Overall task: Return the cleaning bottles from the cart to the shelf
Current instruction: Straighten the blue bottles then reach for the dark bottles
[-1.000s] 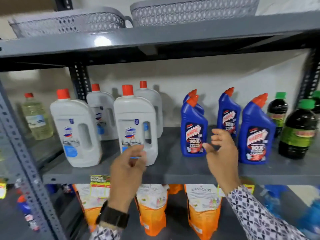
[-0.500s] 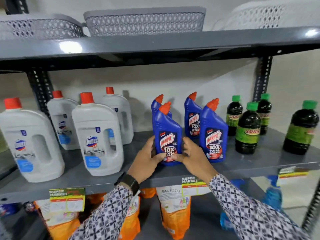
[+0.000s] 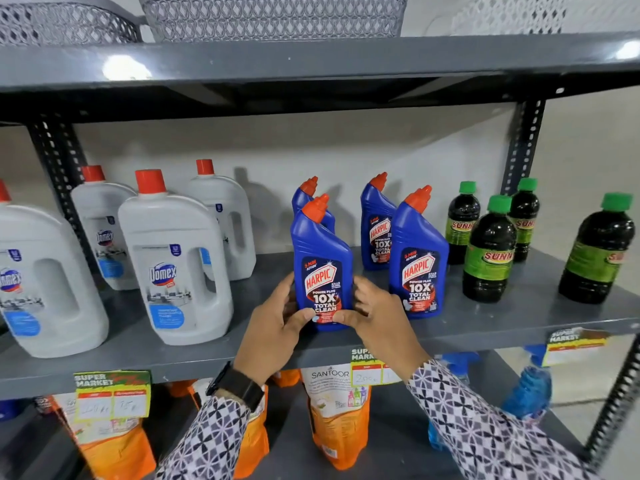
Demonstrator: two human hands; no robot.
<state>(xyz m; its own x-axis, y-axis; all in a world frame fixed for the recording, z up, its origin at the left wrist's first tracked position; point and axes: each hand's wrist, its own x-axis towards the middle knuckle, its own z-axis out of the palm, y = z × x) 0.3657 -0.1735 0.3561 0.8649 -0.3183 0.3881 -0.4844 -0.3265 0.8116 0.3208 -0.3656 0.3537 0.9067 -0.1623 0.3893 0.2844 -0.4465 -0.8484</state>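
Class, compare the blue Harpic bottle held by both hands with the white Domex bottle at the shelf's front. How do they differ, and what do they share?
The blue plastic Harpic bottle is slim with an angled neck; the white plastic Domex bottle is broader, with a straight neck and a cut-out handle. The left hand and right hand grip the Harpic bottle; the Domex bottle stands untouched. Both stand upright on the grey metal shelf with red caps.

Pretty bright, even light from overhead. You get two white glare spots on the upper shelf edge [image 3: 311, 58], left and far right. Soft bottle shadows fall on the back wall [image 3: 277, 147]. The wide-angle lens bends the shelf lines at the edges. The centre is sharp, but the price tags [image 3: 112, 394] and lower corners look smeared.
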